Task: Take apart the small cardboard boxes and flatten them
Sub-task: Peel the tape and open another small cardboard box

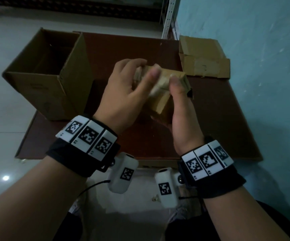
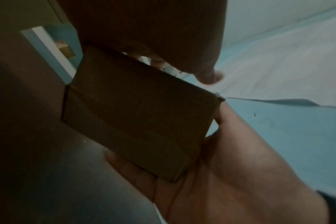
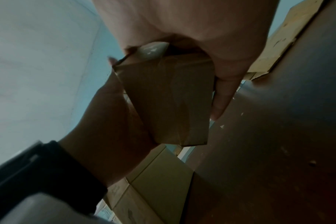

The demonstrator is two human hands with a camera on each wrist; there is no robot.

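Head view: both hands hold a small cardboard box (image 1: 165, 91) above the brown tabletop (image 1: 210, 119). The left hand (image 1: 123, 94) curls over its top; the right hand (image 1: 180, 108) grips it from below, thumb on top. A large open carton (image 1: 41, 84) stands left, flattened cardboard (image 1: 203, 61) lies far right.

Left wrist view: the right hand (image 2: 230, 159) cradles the small cardboard box (image 2: 136, 112).

Right wrist view: the left hand (image 3: 201, 30) clasps the small cardboard box (image 3: 169, 98) from above.

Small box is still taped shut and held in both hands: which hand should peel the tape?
Left, probably. The left hand lies on top of the small cardboard box with fingertips at the tape strip, while the right hand cups the box from below and steadies it.
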